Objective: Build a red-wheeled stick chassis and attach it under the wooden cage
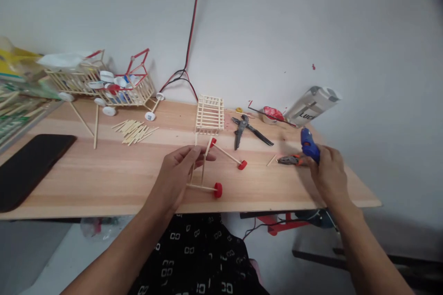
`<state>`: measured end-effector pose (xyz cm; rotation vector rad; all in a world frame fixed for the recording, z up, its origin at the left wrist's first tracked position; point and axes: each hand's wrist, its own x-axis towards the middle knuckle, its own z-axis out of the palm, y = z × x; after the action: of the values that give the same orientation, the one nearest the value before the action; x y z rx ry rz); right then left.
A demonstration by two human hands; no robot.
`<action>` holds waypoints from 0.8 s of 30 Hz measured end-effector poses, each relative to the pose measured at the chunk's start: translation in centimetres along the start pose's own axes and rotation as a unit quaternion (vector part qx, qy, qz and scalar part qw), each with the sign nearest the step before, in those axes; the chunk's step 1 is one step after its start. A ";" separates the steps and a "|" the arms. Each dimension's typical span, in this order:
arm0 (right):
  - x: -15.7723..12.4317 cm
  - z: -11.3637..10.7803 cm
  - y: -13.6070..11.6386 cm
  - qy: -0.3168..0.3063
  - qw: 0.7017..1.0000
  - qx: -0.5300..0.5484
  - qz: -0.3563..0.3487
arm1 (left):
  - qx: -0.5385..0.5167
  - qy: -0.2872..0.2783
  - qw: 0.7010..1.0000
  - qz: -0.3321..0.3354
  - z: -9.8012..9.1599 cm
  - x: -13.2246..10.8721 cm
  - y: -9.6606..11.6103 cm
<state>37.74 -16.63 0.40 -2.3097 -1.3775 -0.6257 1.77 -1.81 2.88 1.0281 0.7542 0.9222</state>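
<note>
My left hand (175,170) pinches a small frame of thin wooden sticks (203,170) between thumb and fingers, just above the table. A red wheel (218,190) sits on the end of its lower stick. Beyond those fingers lies a stick axle (226,154) with a red wheel at each end. My right hand (330,175) is wrapped round a blue glue gun (309,145), over the right side of the table. Next to it lie pliers with orange handles (290,160). A slatted stick basket (210,115) stands behind my left hand.
Black-handled pliers (243,130) lie mid-table. A small tub with red paint (272,114) and a leaning grey-white packet (313,106) stand by the wall. Leftward are a pile of cut sticks (133,132), stick carts (138,93) with white wheels, and a black phone (32,166).
</note>
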 end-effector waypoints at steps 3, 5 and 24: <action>-1.0 1.1 3.3 -0.057 0.997 -0.044 0.036 | -0.006 0.003 1.000 -0.004 0.1 0.0 0.0; -1.3 1.7 4.6 -0.081 0.994 -0.062 0.031 | -0.005 0.001 1.000 -0.004 0.2 0.1 0.0; -1.6 -0.7 -13.0 -0.091 0.962 0.204 -0.157 | -0.045 -0.007 0.999 0.026 0.7 -0.1 -0.6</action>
<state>25.36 -12.32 1.27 -1.8734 -1.7857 -0.1857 2.49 -2.26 2.55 0.9770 0.6710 0.9843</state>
